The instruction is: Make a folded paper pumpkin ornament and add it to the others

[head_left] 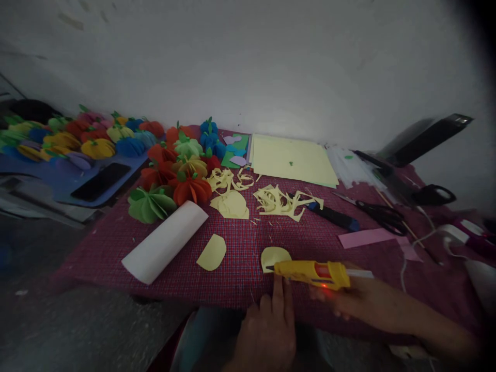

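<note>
My right hand (360,305) is wrapped round a yellow hot glue gun (302,270), whose red light glows and whose white glue stick sticks out at the back. The dark nozzle is over a pale yellow half-round paper piece (275,253); I cannot tell if it touches. My left hand (269,330) lies with fingers stretched forward, one fingertip at the lower edge of that piece. A second cut yellow paper piece (213,253) lies flat to the left. Beyond them is a pile of yellow paper pieces (231,204).
Paper pumpkins (191,188) crowd the left. A white paper roll (166,242) lies near them. Yellow paper scraps (281,200), a cutter knife (333,216), scissors (382,214), pink strips (366,236), glue sticks (354,166) and yellow sheets (292,160) lie beyond the hands. A phone (101,182) lies far left.
</note>
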`<control>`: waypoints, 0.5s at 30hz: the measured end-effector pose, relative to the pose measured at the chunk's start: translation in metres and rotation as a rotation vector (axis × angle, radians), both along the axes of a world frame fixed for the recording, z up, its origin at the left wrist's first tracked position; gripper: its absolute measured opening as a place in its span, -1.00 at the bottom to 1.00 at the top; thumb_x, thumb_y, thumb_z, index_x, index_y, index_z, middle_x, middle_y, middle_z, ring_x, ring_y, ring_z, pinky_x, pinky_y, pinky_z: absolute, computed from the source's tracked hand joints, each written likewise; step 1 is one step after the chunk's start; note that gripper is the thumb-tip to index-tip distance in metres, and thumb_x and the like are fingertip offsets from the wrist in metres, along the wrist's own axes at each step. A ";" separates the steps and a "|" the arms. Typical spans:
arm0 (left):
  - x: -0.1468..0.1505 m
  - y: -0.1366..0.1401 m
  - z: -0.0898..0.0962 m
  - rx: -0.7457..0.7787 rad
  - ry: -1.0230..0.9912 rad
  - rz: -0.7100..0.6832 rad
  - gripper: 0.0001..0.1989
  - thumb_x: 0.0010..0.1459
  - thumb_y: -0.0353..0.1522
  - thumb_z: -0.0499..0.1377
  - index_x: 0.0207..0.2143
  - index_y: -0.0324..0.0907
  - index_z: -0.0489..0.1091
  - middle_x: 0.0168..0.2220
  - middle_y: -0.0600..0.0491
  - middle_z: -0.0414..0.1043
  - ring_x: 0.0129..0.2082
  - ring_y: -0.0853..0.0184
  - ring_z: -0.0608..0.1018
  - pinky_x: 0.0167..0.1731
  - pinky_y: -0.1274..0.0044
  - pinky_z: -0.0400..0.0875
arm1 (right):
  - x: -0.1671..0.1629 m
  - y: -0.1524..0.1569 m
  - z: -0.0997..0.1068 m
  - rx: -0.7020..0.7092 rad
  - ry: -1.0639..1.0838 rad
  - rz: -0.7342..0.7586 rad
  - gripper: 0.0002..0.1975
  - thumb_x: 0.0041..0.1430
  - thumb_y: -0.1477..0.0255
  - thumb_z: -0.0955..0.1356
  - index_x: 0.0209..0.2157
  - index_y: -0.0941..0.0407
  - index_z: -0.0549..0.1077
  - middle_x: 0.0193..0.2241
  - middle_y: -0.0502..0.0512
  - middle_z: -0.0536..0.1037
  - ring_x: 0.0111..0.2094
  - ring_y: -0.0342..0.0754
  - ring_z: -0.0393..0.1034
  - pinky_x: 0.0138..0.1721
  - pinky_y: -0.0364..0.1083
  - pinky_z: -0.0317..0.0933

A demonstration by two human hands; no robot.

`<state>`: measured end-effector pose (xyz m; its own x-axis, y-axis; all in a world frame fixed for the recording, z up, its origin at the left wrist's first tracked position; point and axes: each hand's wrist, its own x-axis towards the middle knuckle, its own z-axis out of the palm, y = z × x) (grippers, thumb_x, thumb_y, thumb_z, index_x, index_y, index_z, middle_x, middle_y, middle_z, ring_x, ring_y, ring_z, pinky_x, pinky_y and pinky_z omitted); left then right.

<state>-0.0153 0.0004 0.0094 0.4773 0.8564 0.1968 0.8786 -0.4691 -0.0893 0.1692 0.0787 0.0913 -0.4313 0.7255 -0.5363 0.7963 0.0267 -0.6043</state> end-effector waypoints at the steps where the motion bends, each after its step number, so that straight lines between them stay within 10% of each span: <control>1: 0.000 0.000 0.000 -0.002 0.001 0.002 -0.55 0.15 -0.37 0.04 0.09 -0.32 0.26 0.05 -0.27 0.34 -0.55 0.41 0.40 -0.71 0.58 0.35 | 0.000 0.000 0.000 0.000 -0.002 -0.002 -0.73 0.15 0.24 0.25 -0.34 0.14 0.45 -0.41 0.05 0.49 -0.52 -0.14 0.39 -0.51 -0.20 0.30; 15: 0.000 -0.001 -0.001 -0.037 0.001 -0.006 -0.54 0.13 -0.39 0.05 0.10 -0.32 0.24 0.02 -0.25 0.35 -0.53 0.41 0.39 -0.68 0.59 0.33 | -0.003 0.000 0.004 -0.015 0.024 0.021 -0.72 0.19 0.25 0.22 -0.35 0.16 0.43 -0.43 0.05 0.46 -0.51 -0.13 0.37 -0.50 -0.20 0.26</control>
